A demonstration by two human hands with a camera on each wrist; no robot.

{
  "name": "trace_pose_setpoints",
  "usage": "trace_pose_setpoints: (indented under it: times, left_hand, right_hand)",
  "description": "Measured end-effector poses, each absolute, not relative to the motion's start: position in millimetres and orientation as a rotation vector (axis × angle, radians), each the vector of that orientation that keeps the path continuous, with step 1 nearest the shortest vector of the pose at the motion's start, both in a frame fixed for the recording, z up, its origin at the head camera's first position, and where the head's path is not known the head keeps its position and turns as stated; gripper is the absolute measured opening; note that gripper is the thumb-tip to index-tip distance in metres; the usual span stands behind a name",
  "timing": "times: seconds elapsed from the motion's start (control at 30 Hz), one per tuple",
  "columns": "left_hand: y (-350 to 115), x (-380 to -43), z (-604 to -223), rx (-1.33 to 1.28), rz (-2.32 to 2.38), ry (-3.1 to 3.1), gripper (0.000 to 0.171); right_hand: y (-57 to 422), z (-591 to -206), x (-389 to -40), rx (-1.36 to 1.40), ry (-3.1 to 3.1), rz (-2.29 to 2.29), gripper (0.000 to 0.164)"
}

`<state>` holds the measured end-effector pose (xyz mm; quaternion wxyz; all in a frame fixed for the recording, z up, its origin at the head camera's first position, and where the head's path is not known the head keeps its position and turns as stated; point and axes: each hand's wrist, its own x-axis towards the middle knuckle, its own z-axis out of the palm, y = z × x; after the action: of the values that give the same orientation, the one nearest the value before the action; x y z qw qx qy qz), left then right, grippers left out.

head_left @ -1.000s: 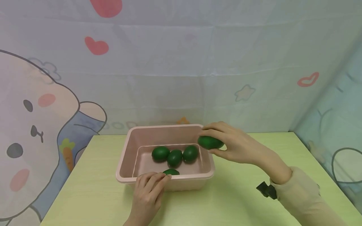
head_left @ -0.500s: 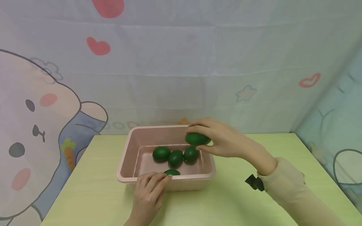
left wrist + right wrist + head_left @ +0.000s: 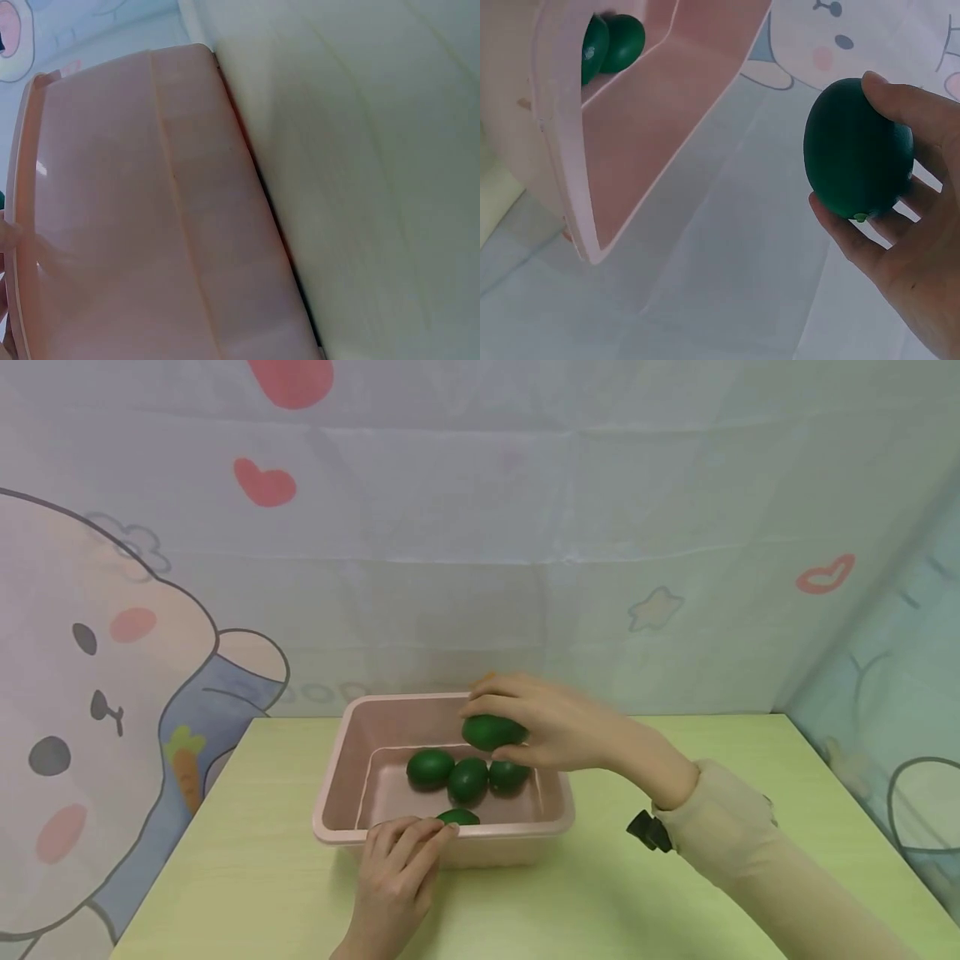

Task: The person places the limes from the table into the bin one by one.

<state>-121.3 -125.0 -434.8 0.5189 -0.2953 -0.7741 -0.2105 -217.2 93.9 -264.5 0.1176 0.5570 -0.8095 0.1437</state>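
A dark green avocado [image 3: 487, 732] is gripped by my right hand [image 3: 562, 727], fingers over its top and thumb below, above the back right part of a pink plastic bin [image 3: 442, 852]. The right wrist view shows this avocado with a small stem nub [image 3: 861, 217] at one end. Several more avocados [image 3: 431, 769] lie on the bin's floor; one [image 3: 459, 817] is near the front wall, mostly hidden by the rim. My left hand [image 3: 393, 881] holds the front rim with its fingers hooked over it; in the left wrist view fingertips [image 3: 7, 236] overlap the rim.
The bin stands on a pale yellow-green table [image 3: 247, 860]. Behind it hangs a printed cloth [image 3: 450, 568] with hearts and a cartoon bear. A black strap piece [image 3: 649, 832] sticks out from the right sleeve [image 3: 735, 827].
My right hand has carried the avocado leftward, from over the bin's right rim to over its inside. The left hand stays on the front rim.
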Motion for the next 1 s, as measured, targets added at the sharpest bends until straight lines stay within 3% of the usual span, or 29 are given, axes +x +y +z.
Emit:
trace_pose_setpoints:
  times: [1.0]
  left_hand:
    - [-123.4,-120.6,-432.3,-0.715,-0.509,-1.870,0.033]
  right_hand:
    - [33.5,-265.1,-230.2,1.762,-2.566,0.160,0.046]
